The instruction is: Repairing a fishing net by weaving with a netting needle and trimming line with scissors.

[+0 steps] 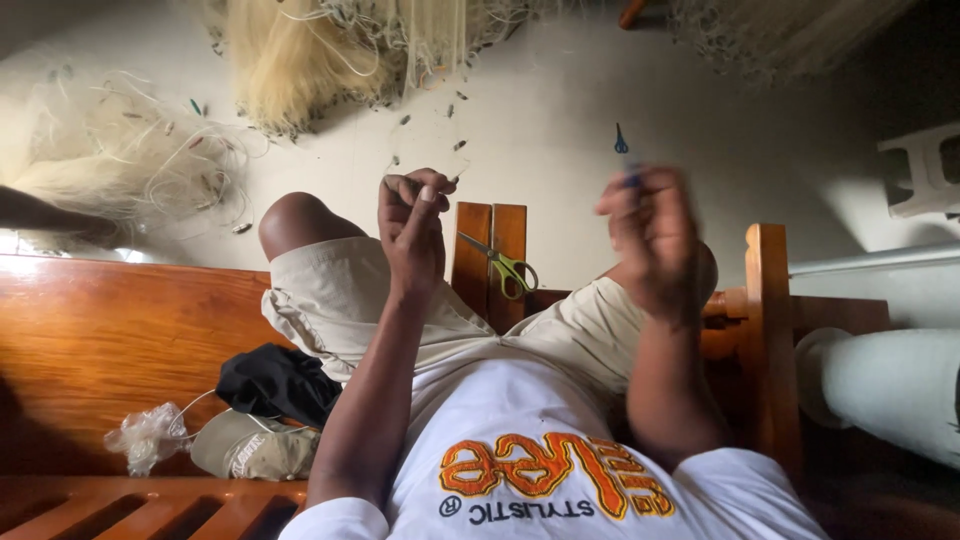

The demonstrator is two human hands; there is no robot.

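Fine pale netting [425, 130], pinched left hand [412, 215]

We see soft daylight brightest on the pale floor [560, 130], with glare at the far left edge, deep shadow in the lower right corner, our right hand [655, 240] smeared by motion blur, and edges bowed.

My left hand [412, 225] is raised in front of me, forearm running up from the lower frame, fingers curled with thumb and fingertips pinched together at the top. My right hand [652, 240] is up at about the same level, blurred, fingers closed in a loose fist, well apart from the left.
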